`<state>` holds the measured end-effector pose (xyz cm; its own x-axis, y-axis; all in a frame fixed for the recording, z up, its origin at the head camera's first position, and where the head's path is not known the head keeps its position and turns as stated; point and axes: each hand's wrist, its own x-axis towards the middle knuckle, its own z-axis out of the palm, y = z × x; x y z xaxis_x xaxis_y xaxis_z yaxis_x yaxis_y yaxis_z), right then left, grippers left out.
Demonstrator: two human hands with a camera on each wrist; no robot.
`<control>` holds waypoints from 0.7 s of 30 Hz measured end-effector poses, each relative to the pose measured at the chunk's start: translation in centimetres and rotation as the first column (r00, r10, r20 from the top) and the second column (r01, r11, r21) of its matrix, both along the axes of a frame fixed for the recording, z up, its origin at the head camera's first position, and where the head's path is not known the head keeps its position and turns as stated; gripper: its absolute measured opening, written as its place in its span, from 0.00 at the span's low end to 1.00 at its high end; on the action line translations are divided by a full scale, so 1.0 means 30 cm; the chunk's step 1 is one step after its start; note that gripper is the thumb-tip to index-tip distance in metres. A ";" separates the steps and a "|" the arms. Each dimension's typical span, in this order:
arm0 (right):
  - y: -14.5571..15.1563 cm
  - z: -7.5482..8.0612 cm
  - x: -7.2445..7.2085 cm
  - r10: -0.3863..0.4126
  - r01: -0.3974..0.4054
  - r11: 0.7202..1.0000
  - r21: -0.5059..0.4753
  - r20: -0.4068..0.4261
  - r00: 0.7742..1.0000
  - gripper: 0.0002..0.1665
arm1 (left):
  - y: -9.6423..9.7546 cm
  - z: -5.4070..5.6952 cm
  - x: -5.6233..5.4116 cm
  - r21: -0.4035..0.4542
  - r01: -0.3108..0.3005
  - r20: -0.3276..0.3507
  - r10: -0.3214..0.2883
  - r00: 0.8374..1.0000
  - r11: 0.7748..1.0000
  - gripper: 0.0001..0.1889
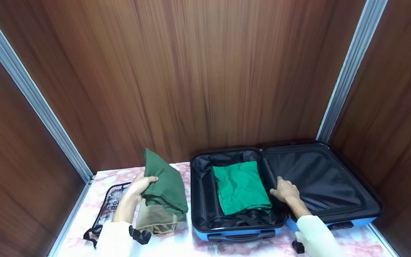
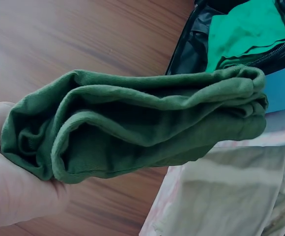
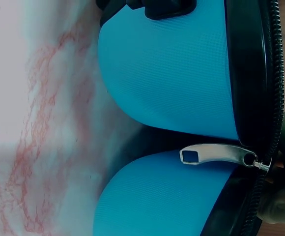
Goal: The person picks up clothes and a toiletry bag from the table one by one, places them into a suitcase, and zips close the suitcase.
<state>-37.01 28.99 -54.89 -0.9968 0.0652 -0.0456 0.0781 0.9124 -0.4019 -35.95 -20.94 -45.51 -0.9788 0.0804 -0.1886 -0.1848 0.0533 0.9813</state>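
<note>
My left hand (image 1: 142, 185) grips a folded dark green garment (image 1: 164, 180), thumb on top, raised over the table left of the suitcase. In the left wrist view, the layered folds of this dark green garment (image 2: 147, 123) face the camera. Below it lies a folded beige garment (image 1: 155, 217), partly hidden. A blue suitcase with black lining (image 1: 202, 200) lies open, and a folded bright green garment (image 1: 243, 187) rests in its left half. My right hand (image 1: 287, 191) is at the inner edge between the two halves, its fingers loosely bent and nothing seen in them.
The suitcase's right half (image 1: 319, 178) lies spread flat, its lining covered by a black panel. A clear, black-edged bag (image 1: 112, 201) is on the left of the marbled table (image 1: 80, 228). Wood-grained walls (image 1: 205, 78) stand behind and on both sides. A metal zipper pull (image 3: 216, 153) hangs between the halves.
</note>
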 end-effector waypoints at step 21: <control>-0.024 -0.008 -0.003 0.002 -0.002 1.000 -0.017 -0.024 1.000 0.40 | 0.029 0.079 0.023 0.097 0.127 -0.045 -0.123 0.991 0.987 0.23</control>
